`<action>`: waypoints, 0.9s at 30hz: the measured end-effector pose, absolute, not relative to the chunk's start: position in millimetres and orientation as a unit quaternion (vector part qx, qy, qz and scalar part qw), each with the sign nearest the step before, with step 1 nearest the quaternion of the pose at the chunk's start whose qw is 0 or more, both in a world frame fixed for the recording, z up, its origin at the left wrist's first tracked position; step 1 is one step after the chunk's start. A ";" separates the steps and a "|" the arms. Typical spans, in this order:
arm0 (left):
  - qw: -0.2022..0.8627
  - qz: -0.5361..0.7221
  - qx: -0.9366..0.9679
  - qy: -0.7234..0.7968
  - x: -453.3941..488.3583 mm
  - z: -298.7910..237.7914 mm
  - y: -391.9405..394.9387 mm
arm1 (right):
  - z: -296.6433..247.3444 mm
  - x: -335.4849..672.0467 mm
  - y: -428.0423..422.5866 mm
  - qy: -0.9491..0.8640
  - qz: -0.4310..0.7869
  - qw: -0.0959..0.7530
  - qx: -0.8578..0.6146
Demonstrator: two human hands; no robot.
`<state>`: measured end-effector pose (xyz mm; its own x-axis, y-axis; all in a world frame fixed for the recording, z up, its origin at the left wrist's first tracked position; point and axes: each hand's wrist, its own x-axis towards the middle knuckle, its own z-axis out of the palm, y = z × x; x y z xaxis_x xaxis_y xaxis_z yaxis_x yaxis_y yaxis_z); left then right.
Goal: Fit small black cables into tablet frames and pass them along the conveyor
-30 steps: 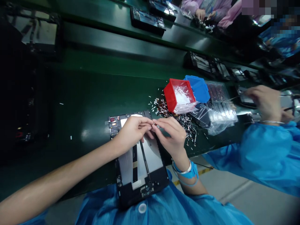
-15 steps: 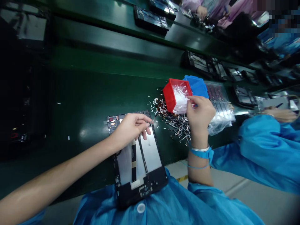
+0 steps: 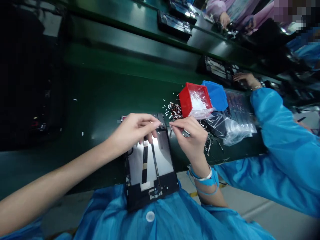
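Note:
An opened tablet [image 3: 165,153], its silvery inside and dark ribbon cables showing, rests partly on my lap against the bench edge. Over its upper end my left hand [image 3: 140,128] is closed in a pinch on a small thin part [image 3: 162,124], whose exact kind is too small to tell. My right hand [image 3: 191,135] is pinched closed too, its fingertips just right of the left ones and a short gap away. Whatever lies between the right fingertips is too small to make out.
Behind my right hand stand a red bin [image 3: 185,101] of small white strips and a blue bin [image 3: 218,96]. Small loose parts [image 3: 175,110] lie beside them, near clear plastic bags [image 3: 235,130]. A co-worker's blue sleeve [image 3: 272,116] reaches in at right. Further devices [image 3: 175,25] line the bench.
My right hand has moved from the red bin leftward and down to my left fingertips. The co-worker's arm at right has reached toward the devices further back.

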<state>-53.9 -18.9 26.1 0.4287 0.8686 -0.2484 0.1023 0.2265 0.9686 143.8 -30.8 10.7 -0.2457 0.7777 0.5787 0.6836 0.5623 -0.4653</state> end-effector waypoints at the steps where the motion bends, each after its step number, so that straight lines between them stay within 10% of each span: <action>1: 0.575 0.327 0.580 0.475 -66.0 26.3 -27.4 | 11.8 139.1 -35.0 -0.760 0.124 0.416 -0.484; 8: 0.139 0.355 0.772 0.509 -132.5 -23.5 -109.6 | 0.3 88.9 -59.6 -0.574 0.566 0.323 -0.495; 27: -0.009 0.226 0.883 0.410 -130.7 -47.8 -137.4 | -9.7 66.8 -66.4 -0.667 0.462 0.236 -0.535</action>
<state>-130.7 -137.4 -47.8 0.5606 0.7209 0.4074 0.7293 -0.6629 0.1695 66.8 -66.4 -9.7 -0.3169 0.9313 -0.1794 0.4966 0.0018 -0.8680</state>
